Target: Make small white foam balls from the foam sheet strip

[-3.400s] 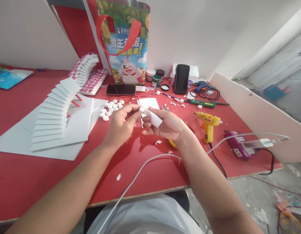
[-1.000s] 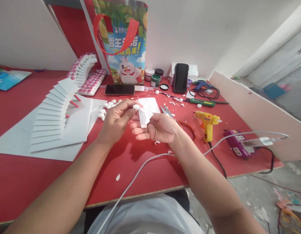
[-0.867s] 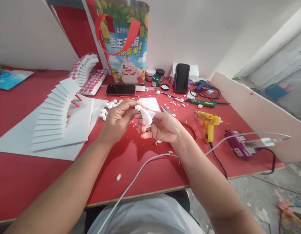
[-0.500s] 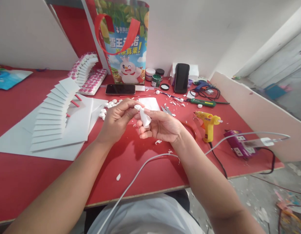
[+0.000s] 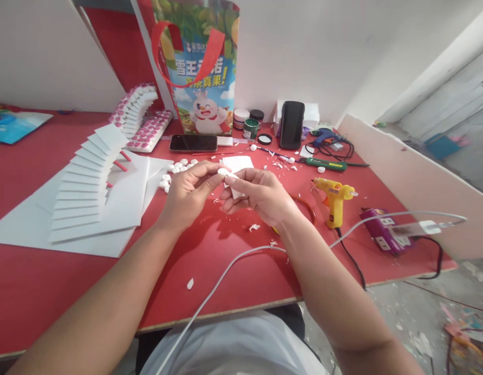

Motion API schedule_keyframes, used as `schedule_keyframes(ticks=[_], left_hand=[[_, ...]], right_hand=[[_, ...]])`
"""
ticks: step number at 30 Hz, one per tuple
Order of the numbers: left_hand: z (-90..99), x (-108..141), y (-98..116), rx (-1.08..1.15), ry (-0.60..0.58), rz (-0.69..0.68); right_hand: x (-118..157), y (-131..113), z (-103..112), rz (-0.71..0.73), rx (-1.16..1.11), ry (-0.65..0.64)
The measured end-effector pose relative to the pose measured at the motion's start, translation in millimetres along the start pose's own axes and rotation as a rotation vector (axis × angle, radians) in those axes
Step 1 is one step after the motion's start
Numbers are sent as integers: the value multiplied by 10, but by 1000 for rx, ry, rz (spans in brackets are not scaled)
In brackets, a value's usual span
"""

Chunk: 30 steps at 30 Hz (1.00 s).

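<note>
A strip of soft white paper (image 5: pixel 235 192), possibly tissue, is stretched between my hands, its left end wound into a small roll. My left hand (image 5: pixel 188 195) pinches the rolled end between thumb and fingertips. My right hand (image 5: pixel 260 192) grips the loose tail between thumb and forefinger, its other fingers curled loosely below. Just beyond my left hand lie several small white paper rolls (image 5: pixel 180 166) resembling rosettes. Flat white sheets (image 5: pixel 241 162) rest on the table behind my fingers. Scissors lie partly hidden behind my right hand.
On the red table (image 5: pixel 225 276), a yellow glue gun (image 5: pixel 334 198) and a purple box (image 5: pixel 384 229) stand at right. A white cable (image 5: pixel 241 255) crosses in front. Fanned white cards (image 5: pixel 81 182) lie left. Phones (image 5: pixel 193 142), paint jars (image 5: pixel 250 128) and a printed bag (image 5: pixel 204 78) stand behind.
My right hand has turned and risen slightly, its knuckles now higher. The hanging paper tail now shows less, lying more across my right fingers. My left hand has barely shifted.
</note>
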<state>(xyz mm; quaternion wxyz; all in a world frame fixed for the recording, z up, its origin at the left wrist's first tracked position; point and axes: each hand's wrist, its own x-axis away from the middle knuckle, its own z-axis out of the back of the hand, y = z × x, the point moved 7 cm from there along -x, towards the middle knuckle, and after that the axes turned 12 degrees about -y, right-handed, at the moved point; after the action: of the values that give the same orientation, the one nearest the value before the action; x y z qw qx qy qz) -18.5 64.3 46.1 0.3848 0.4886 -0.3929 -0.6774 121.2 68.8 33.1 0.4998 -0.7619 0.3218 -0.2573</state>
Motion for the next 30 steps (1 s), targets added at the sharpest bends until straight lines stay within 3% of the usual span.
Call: schedule_keyframes(ticks=[5,14,18,24,30], left_hand=[[-7,-4,35,-65,-3,21],[-1,18,-8,-40,64,31],[-15,50,40,-142,113,-10],[-86,112,70,-261,168,-42],[-181,126,143,-332,106,-108]], right_hand=[[34,-85,30,85,291,147],[113,-219,-23,191,898,264],[136,-202,-59,230,987,376],[131,-151,-111,265,1095,390],[141,-189,-37,278,1116,426]])
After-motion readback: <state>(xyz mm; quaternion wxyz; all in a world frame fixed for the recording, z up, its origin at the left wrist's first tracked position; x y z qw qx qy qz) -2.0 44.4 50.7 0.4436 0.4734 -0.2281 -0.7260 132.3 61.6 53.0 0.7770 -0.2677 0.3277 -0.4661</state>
